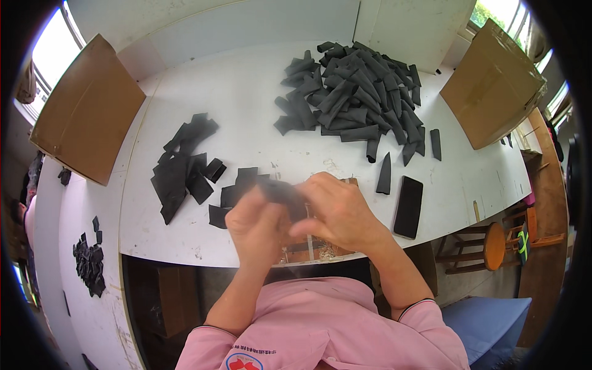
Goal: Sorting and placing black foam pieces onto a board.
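Between both hands, over the front edge of the white table, is a dark grey-black fabric piece (282, 191), blurred by motion. My left hand (256, 225) is closed on its near left side. My right hand (345, 209) grips its right end with the fingers, the thumb standing off below. Several flat black pieces (237, 188) lie just beyond my left hand, partly hidden by it. Under the hands, a brown board with a pale strip (300, 254) shows at the table edge. A single pointed black piece (384, 174) rests right of my right hand.
A large heap of rolled black pieces (364, 92) covers the back right of the table (240, 98). A smaller pile of black pieces (176, 179) lies left. A black phone (408, 206) is at the right. Cardboard boxes (92, 111) stand at both sides. A wooden stool (493, 245) stands right.
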